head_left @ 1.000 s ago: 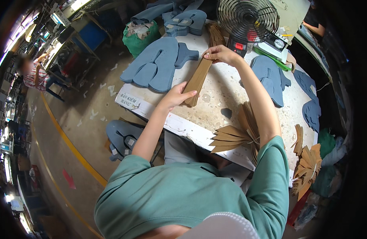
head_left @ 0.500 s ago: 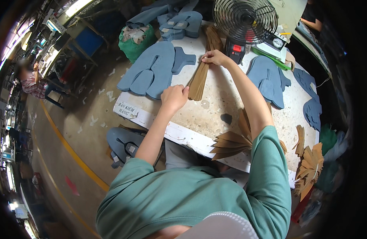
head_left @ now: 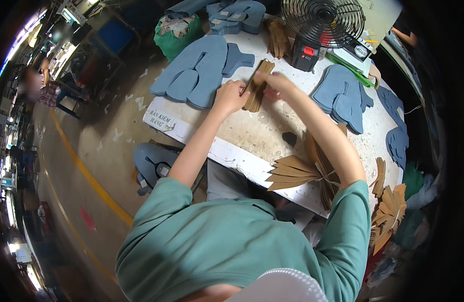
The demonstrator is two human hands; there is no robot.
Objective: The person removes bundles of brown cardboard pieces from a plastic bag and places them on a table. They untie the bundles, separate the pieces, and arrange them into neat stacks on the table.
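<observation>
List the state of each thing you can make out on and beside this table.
Middle brown strips, stacked, at the hands
Left hand, curled against the strips
Right hand, blurred, grip unclear
Near brown bundle, tied, ends fanned
Left blue-grey pieces, stacked flat
Green bag, open, stuffed
Fan, standing, spinning unclear

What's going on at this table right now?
A person in a green shirt is handling a bundle of brown strips at a white table. The left hand holds its left edge; the right hand, blurred, is at its right side. Blue-grey stacked pieces lie to the left, and a black fan stands beyond.
</observation>
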